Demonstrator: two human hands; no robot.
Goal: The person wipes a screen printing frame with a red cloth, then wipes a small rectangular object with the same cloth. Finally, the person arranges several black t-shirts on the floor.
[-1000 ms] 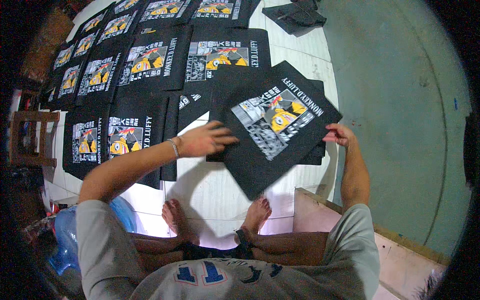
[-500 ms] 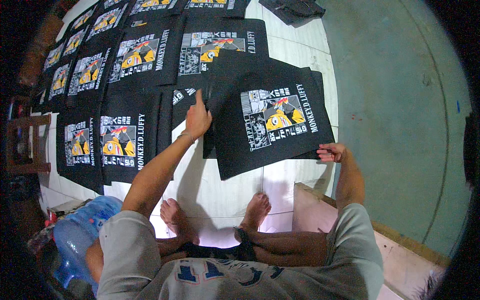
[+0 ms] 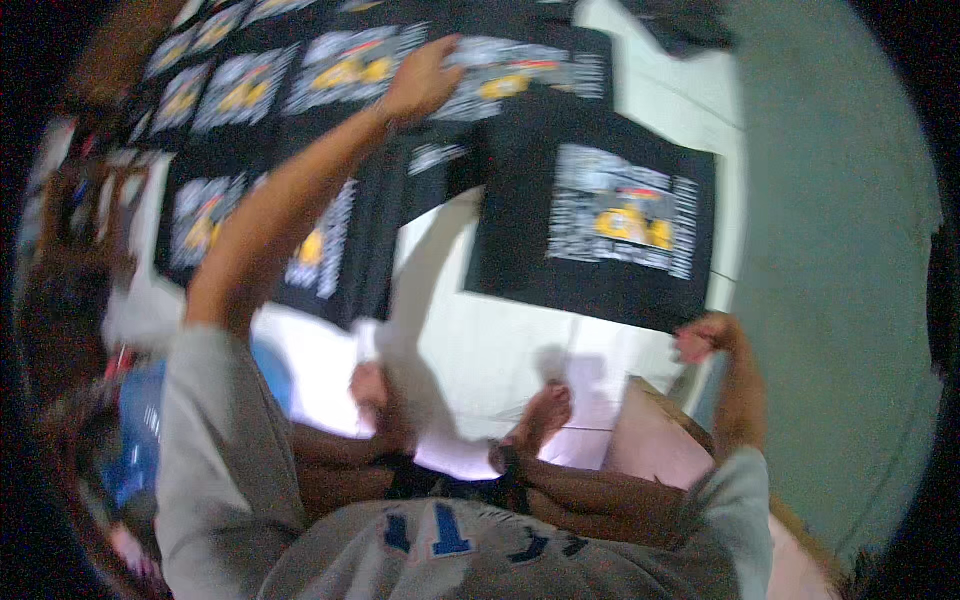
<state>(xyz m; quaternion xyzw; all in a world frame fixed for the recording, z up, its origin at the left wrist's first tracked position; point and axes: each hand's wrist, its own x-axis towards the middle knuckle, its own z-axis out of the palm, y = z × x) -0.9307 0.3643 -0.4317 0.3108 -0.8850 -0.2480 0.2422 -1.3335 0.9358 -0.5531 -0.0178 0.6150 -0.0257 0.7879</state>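
Note:
A black fabric panel [image 3: 520, 235] with a white, yellow and red cartoon print lies toward the right of the white table. My right hand [image 3: 705, 337] is at its near right corner, fingers curled and seemingly pinching the edge. My left hand [image 3: 425, 80] reaches far forward over another black printed panel [image 3: 590, 95] behind it. Motion smears the left fingers, and whether they touch the cloth does not show. Between the panels, part of a further print [image 3: 437, 158] peeks out from under overlapping black cloth.
Rows of similar black printed panels [image 3: 240, 92] cover the far left of the white table [image 3: 500, 330]. Dark cloth [image 3: 685, 25] lies at the far right edge. My bare feet [image 3: 545, 415] are at the near side. A blue plastic bottle [image 3: 140, 430] stands at left, beside a wooden stool [image 3: 105, 225].
My left hand has moved forward, from beside the front panel to over the back one. The front panel now lies straighter, with my right hand still at its corner. The whole view has shifted.

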